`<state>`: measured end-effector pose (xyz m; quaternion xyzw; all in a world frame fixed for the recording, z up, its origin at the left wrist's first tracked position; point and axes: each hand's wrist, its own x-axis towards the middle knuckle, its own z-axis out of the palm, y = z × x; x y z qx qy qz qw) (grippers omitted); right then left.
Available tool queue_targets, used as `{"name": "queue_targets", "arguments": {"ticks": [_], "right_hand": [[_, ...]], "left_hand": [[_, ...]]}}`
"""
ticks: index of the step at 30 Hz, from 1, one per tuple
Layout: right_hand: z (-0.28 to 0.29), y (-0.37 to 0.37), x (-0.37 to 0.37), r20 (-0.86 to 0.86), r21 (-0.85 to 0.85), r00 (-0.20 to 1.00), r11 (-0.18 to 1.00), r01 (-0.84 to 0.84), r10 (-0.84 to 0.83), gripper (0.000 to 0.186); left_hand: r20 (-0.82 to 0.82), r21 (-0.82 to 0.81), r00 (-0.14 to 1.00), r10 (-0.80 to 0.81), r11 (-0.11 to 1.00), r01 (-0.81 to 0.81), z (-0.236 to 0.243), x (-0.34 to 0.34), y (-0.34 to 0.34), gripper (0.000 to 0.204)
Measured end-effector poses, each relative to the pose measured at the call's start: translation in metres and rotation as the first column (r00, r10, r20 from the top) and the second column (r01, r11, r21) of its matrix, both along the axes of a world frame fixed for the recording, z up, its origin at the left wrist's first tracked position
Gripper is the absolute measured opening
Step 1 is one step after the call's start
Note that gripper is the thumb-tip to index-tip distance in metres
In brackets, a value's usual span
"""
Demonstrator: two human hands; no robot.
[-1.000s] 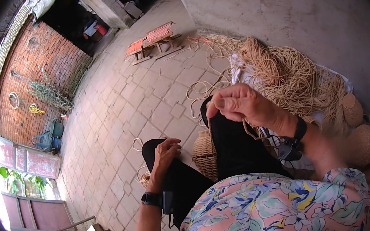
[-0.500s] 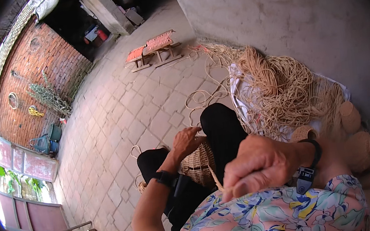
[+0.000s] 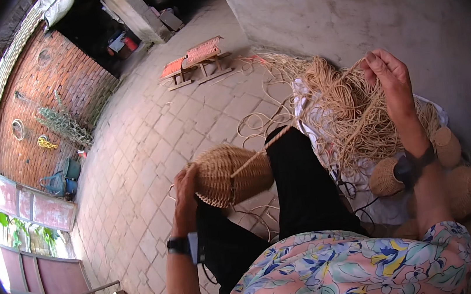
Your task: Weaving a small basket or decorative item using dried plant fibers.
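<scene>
Evidently, in the head view, the woven basket lies tipped on its side, over the gap between the person's legs in black trousers; whether it touches the right knee cannot be told. The left hand is bent around the basket's left end, gripping it, though some of its fingers are hidden. A tan cord slants off the basket's side, passes over the right knee and runs on toward the right hand, which is raised well to the right of the basket and beyond it. There the thumb and fingers are pressed together in a pinch on the cord, whose upper stretch is hard to pick out against the heap of rope behind. This heap sits to the right of the basket on a white sheet, and several finished-looking woven vessels cluster farther right and nearer the person than the heap. Loose loops of cord lie on the paved floor just beyond the basket, and two low stools with reddish seats stand well beyond it.
</scene>
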<state>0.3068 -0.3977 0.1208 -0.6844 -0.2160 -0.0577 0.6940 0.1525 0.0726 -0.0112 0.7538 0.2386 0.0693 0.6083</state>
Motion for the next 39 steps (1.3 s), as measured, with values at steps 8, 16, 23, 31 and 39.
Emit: {"name": "queue_targets", "arguments": {"ticks": [8, 16, 23, 31, 39], "right_hand": [[-0.091, 0.036, -0.004, 0.346, -0.322, 0.92, 0.897, 0.303, -0.186, 0.02], [-0.122, 0.135, -0.072, -0.146, -0.068, 0.885, 0.888, -0.454, 0.441, 0.068], [-0.122, 0.157, -0.084, -0.054, -0.19, 0.921, 0.901, -0.39, 0.386, 0.073], [-0.126, 0.155, -0.089, -0.006, -0.221, 0.923, 0.9, -0.375, 0.384, 0.079], [-0.123, 0.154, -0.088, 0.005, -0.238, 0.943, 0.916, -0.323, 0.334, 0.082]], "left_hand": [[0.371, -0.524, 0.927, 0.055, 0.837, 0.16, 0.029, -0.088, -0.076, 0.049], [0.174, -0.208, 0.968, -0.18, 0.954, 0.215, 0.037, -0.145, -0.071, 0.047], [-0.101, 0.05, 0.975, 0.197, 0.98, -0.193, 0.013, -0.179, -0.061, 0.041], [0.29, 0.671, 0.945, -0.152, 0.736, -0.088, 0.074, -0.129, -0.095, 0.052], [0.24, 0.785, 0.928, -0.285, 0.619, -0.013, 0.067, -0.123, -0.104, 0.057]]}}
